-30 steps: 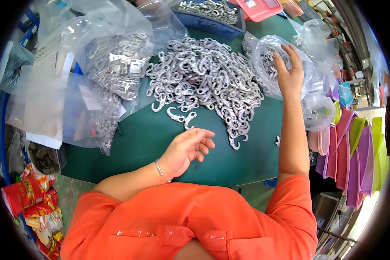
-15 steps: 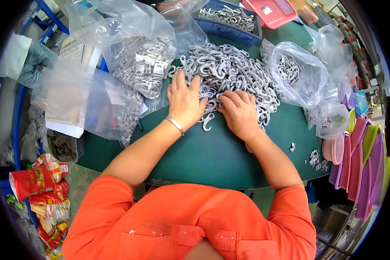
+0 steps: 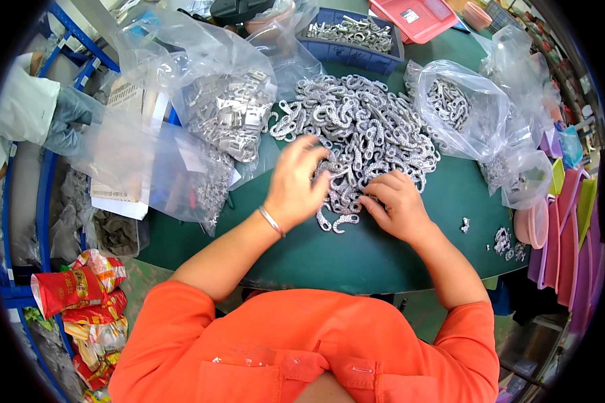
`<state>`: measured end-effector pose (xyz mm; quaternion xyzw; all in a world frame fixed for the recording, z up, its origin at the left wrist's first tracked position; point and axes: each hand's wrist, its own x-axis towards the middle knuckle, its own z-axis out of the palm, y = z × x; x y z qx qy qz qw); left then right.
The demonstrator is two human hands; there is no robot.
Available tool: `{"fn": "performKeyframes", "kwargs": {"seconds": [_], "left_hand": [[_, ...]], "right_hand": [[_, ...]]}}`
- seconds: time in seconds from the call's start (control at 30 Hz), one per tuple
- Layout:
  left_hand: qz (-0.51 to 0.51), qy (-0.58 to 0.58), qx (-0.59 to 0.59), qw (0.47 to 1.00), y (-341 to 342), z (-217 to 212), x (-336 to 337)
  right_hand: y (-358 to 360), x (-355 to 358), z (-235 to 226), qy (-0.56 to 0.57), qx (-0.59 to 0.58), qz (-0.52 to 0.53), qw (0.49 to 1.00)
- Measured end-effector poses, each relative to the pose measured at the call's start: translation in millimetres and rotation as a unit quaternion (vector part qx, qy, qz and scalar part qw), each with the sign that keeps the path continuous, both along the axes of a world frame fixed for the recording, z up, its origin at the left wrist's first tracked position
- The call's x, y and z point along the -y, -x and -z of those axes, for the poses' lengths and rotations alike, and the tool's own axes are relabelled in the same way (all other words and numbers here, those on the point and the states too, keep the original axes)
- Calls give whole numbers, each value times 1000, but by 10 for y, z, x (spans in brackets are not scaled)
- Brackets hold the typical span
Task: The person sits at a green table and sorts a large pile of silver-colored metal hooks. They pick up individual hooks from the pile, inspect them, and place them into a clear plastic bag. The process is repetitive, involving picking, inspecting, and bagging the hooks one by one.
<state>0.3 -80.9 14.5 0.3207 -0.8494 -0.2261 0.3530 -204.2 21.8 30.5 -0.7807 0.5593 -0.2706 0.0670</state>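
A heap of silver, glittery hook-shaped metal pieces (image 3: 366, 121) lies on the green table, many with an eyelet at one end. My left hand (image 3: 297, 187) is at its near left edge, fingers bent and slightly blurred, thumb apart from them. At the near right edge, my right hand (image 3: 400, 205) rests on the pieces with curved fingers and its thumb apart. Neither hand shows a piece gripped in it. Between them, a tongue of pieces reaches toward me, ending in a loose hook (image 3: 345, 221) on the tabletop.
Left of the heap lies a clear bag of shiny metal clips (image 3: 228, 111). An open plastic bag of similar hooks (image 3: 448, 104) stands at right. Behind are a blue bin of metal parts (image 3: 349, 54) and a pink tray (image 3: 417, 19). Small pieces (image 3: 503, 242) lie near the right edge.
Both hands have drawn back toward me from the heap. Some hooks have slid nearer along with them, and the front of the pile now spreads closer between the hands.
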Motion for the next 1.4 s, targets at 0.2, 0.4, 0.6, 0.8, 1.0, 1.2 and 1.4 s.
{"fn": "performKeyframes", "kwargs": {"seconds": [0.2, 0.4, 0.6, 0.8, 1.0, 1.2, 1.4], "left_hand": [[-190, -24, 160, 968, 75, 331, 631], [-187, -74, 143, 969, 203, 243, 617], [-134, -82, 24, 987, 233, 310, 417], [-16, -192, -68, 979, 251, 230, -13], [78, -108, -33, 991, 297, 46, -158], [98, -20, 2, 995, 209, -54, -142], [119, 6, 22, 993, 85, -112, -178]], "right_hand": [[-378, 834, -129, 155, -35, -27, 987], [-431, 1496, 100, 104, -170, 62, 978], [-208, 1173, 189, 108, -107, -5, 988], [-78, 465, -160, 101, -53, -35, 993], [495, 271, -106, 141, -62, 182, 971], [574, 204, 6, 102, -65, 222, 967], [332, 48, 63, 120, -63, 250, 959]]}}
